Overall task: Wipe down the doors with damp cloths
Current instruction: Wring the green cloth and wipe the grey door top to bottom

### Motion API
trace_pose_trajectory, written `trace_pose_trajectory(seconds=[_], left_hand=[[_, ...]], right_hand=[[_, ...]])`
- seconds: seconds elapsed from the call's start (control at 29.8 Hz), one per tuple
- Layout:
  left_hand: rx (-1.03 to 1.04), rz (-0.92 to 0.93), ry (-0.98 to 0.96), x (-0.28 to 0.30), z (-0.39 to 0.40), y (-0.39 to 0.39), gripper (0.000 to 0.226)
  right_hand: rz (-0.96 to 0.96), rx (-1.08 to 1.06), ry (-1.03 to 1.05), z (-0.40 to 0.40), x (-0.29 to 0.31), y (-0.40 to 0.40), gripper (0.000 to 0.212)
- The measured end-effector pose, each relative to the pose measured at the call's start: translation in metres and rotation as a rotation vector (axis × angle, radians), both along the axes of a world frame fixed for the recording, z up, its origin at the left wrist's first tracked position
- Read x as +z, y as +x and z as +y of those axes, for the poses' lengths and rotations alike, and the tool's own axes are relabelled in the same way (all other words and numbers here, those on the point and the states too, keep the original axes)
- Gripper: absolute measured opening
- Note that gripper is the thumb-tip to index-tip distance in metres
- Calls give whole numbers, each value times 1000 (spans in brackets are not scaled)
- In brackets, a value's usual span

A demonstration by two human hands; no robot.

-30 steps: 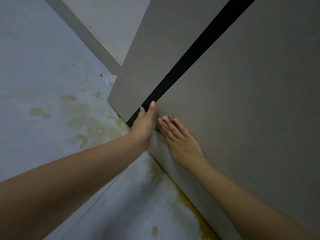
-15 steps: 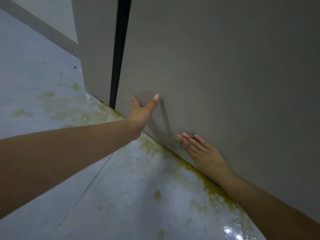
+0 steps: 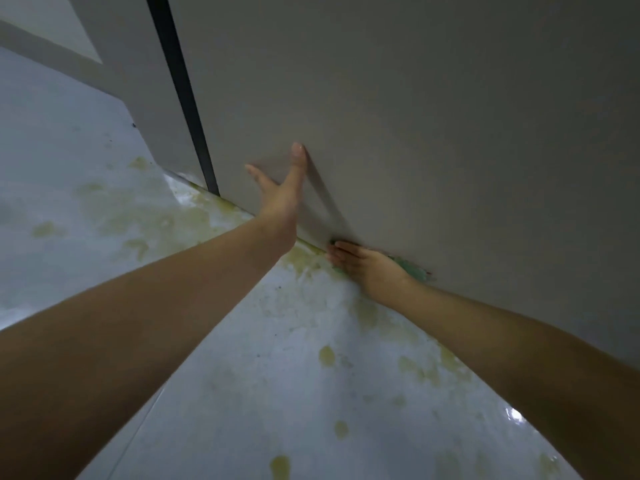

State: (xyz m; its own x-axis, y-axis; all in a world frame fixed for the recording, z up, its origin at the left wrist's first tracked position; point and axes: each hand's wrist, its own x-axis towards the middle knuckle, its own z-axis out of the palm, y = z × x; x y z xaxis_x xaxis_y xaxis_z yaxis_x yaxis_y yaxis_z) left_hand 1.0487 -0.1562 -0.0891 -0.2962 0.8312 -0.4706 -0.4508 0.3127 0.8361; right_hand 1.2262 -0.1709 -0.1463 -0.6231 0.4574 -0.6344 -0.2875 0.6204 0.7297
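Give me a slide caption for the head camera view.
Right hand presses a green cloth along the door bottom; left hand braces above.

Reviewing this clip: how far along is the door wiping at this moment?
Done: cannot tell; the door shows no clear wiped patch. In hand: the right hand presses a green cloth flat against the door's bottom edge, while the left hand braces open on the panel above. Left: most of this panel, and the neighbouring panel beyond the black gap. The floor carries yellowish stains.

The right hand hides most of the green cloth; the door runs past the top edge.
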Motion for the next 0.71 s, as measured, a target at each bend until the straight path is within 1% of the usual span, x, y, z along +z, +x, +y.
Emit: trace_pose_trajectory(seconds=[0.1, 0.2, 0.27, 0.37, 0.5, 0.6, 0.71], left_hand=[[26, 14, 22, 2, -4, 4, 114], [41, 10, 20, 3, -2, 5, 108], [52, 18, 17, 5, -3, 5, 104], [81, -1, 15, 10, -7, 9, 100], [68, -38, -21, 17, -11, 15, 100], [48, -123, -12, 20, -11, 18, 100], [9, -123, -17, 20, -14, 30, 98]], right_hand=[[-31, 38, -9, -6, 1, 25, 61], [-107, -4, -29, -17, 7, 65, 64], [-71, -69, -69, -24, 12, 91, 67], [-42, -164, -130, -34, 21, 127, 65], [6, -314, -203, -48, 34, 167, 63], [53, -373, -227, -53, 41, 170, 63], [139, -444, -304, -55, 44, 169, 61]])
